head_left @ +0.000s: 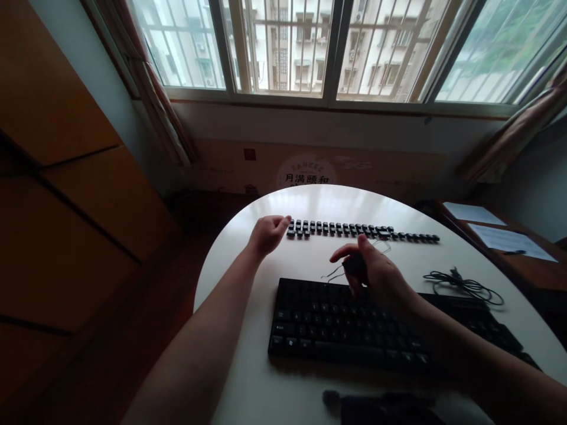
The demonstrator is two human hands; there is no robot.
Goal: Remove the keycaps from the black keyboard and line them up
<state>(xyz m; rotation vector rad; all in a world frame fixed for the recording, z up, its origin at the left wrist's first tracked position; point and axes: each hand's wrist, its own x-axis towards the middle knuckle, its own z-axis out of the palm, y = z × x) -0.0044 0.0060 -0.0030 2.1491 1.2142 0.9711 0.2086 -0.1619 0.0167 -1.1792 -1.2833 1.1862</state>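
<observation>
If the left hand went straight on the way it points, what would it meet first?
Likely the leftmost black keycaps; the left hand looks right beside them, though depth leaves it unclear whether they touch.

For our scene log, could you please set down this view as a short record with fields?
Left hand: curled at the left end of the keycap rows; whether it grips one is unclear
Right hand: above the keyboard, holding a dark wire tool
Keyboard: black, lying on the table
Keycaps: black, in rows beyond the keyboard
Cable: black, loosely coiled, at right
Table: white, rounded far edge
</observation>
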